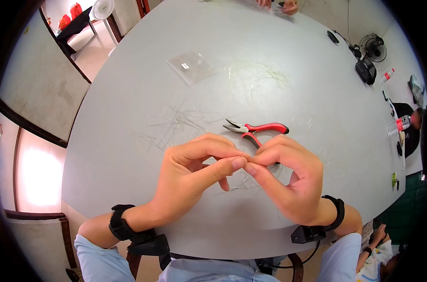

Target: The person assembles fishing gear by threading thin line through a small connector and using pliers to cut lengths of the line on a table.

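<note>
Over the near part of the grey table [124, 108], my left hand [183, 171] and my right hand [295, 181] meet, thumb and forefinger of each pinched together, tip against tip. Whatever sits between the fingertips is too small to make out. Just beyond them lie long-nose pliers [270, 127] with red and black handles, jaws slightly apart, one handle partly behind my right hand. Short thin wire pieces [178, 123] are scattered to the left of the pliers. More thin strands [244, 182] rest beneath my hands, partly covered by them.
Farther back are a clear plastic bag [189, 68] and a loose bundle of fine strands [270, 75]. Another person's hands [288, 6] work at the far edge. Along the right stand a black fan [374, 47], a black case [365, 70] and bottles [401, 124].
</note>
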`<action>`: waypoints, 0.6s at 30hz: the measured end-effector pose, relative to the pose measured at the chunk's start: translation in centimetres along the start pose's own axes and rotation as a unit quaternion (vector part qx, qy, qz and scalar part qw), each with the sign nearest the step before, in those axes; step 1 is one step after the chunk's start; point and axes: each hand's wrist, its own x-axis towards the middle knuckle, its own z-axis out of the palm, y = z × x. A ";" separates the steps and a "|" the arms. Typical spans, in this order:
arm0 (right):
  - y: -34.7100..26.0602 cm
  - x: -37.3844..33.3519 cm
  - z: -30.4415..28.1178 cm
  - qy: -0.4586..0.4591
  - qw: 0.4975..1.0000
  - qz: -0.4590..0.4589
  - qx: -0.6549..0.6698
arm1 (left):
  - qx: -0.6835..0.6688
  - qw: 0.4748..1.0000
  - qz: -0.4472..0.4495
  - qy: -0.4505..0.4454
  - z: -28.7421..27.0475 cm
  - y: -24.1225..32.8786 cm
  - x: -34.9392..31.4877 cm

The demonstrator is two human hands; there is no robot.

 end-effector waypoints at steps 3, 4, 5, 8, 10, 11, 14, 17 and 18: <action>0.3 0.1 0.3 0.023 1.000 -0.021 -0.006 | -0.006 1.000 -0.008 -0.003 0.1 0.0 -0.1; 0.4 0.1 0.3 0.023 1.000 -0.019 -0.006 | -0.007 1.000 -0.014 -0.003 0.1 0.1 -0.1; 0.4 0.0 0.3 0.019 1.000 -0.013 -0.004 | -0.008 1.000 -0.020 -0.003 0.0 0.0 0.0; 0.7 -0.1 0.2 0.004 1.000 0.015 0.021 | -0.029 0.999 -0.035 -0.031 -0.5 -0.2 -0.1; 0.9 -0.3 0.2 -0.008 0.998 0.037 0.044 | -0.042 0.998 -0.046 -0.032 -0.5 -0.1 -0.2; 1.0 -0.4 0.1 -0.023 0.993 0.073 0.092 | -0.055 0.996 -0.055 -0.033 -0.5 -0.1 -0.2; 1.2 -0.4 0.0 -0.047 0.977 0.133 0.157 | -0.049 0.995 -0.086 -0.031 -0.7 -0.1 0.0; 1.1 -0.4 -0.3 -0.063 0.967 0.168 0.182 | -0.055 0.994 -0.088 -0.026 -0.5 0.1 -0.1; 1.0 -0.3 -0.4 -0.072 0.962 0.180 0.192 | -0.055 0.994 -0.089 -0.026 -0.4 0.1 -0.1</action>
